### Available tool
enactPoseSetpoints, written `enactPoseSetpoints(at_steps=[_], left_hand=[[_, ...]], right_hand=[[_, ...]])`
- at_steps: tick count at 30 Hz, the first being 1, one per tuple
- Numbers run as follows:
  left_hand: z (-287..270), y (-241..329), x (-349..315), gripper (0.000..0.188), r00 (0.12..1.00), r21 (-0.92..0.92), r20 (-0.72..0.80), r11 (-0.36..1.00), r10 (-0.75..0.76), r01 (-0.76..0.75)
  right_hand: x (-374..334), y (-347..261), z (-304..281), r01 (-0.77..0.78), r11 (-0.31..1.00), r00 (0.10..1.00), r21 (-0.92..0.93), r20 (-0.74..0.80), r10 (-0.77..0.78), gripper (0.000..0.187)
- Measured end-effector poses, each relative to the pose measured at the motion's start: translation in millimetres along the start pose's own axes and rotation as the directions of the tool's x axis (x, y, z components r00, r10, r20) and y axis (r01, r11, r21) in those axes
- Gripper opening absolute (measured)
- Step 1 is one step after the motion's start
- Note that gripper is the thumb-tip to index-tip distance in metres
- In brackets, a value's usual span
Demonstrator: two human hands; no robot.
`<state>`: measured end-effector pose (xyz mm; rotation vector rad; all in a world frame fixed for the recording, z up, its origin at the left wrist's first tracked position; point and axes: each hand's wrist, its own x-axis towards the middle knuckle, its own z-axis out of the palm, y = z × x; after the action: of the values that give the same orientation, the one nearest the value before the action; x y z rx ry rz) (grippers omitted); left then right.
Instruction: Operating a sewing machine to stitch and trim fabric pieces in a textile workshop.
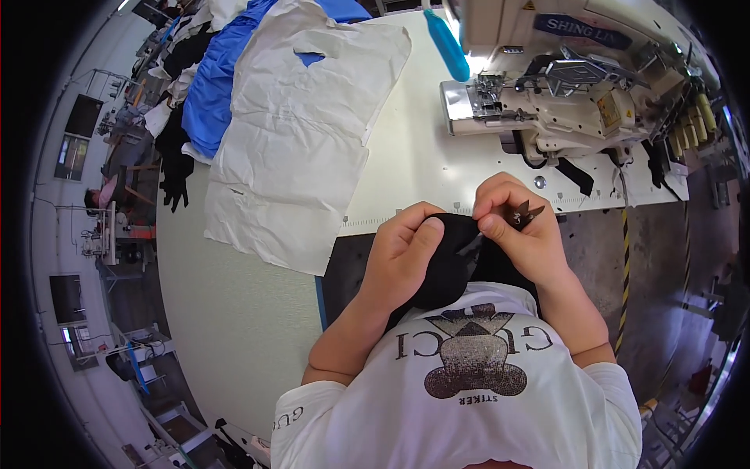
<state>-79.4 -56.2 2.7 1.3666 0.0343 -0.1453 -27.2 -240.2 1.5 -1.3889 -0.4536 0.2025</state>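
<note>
A piece of black fabric is stretched between my two hands in front of the white table's near edge. On its left, my left hand is closed, pinching the upper edge between thumb and fingers. My right hand pinches the same edge at the other end, thumb against forefinger. A small dark brown tool with pointed tips pokes out of my right hand; the rest of it lies hidden in the palm. Part of the fabric hangs over my lap.
A sewing machine stands at the far right, with a blue strip beside its head. White sheet material covers the table's left part, over blue cloth. A black scrap lies near the right edge. Ruler marks run along the table.
</note>
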Motion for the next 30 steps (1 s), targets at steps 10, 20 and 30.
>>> enactPoseSetpoints(at_steps=[10,20,30], left_hand=[[23.5,-0.8,2.3,0.022,0.999,0.080,-0.036,0.997,0.013,-0.010],[22.3,-8.0,-1.0,0.025,0.997,-0.002,-0.070,1.000,-0.025,0.025],[20.8,-4.0,-2.0,0.027,0.997,-0.041,-0.024,0.996,-0.080,0.079]], right_hand=[[-17.0,-17.5,-7.9,0.102,0.898,0.986,-0.428,-0.076,-0.148,0.013],[-23.8,-16.3,-22.9,-0.123,0.992,0.983,0.003,-0.138,0.122,0.015],[-21.4,-30.1,-26.4,0.227,0.543,0.952,-0.808,0.067,-0.298,0.038]])
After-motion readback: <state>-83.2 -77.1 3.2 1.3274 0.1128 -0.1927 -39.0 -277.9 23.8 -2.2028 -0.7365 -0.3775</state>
